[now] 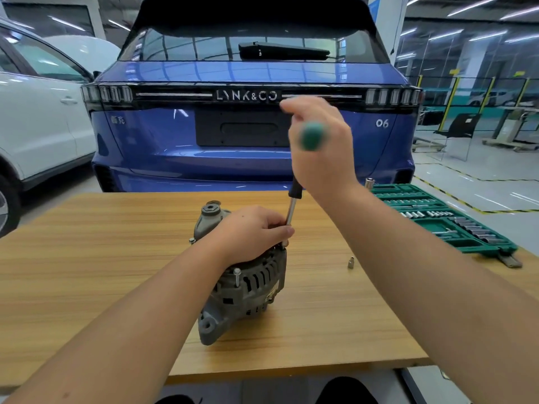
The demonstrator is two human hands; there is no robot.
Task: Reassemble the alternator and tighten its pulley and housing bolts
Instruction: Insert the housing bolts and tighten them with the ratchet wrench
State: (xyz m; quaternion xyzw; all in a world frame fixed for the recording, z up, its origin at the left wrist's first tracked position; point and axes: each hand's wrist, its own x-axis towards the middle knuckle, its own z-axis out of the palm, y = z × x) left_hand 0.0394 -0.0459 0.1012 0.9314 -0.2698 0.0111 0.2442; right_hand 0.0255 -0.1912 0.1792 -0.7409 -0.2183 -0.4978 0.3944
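Now the left hand (pixel 253 228) grips the alternator (pixel 242 287) and pinches the screwdriver (pixel 291 211) shaft; above it, the right hand (pixel 320 147) grips the green handle.

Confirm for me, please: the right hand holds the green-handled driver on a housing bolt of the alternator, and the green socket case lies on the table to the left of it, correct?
Not quite. The head view shows the green socket case on the right side of the table, not left of the alternator. The rest holds: the right hand grips the green-handled driver, its tip down at a housing bolt.
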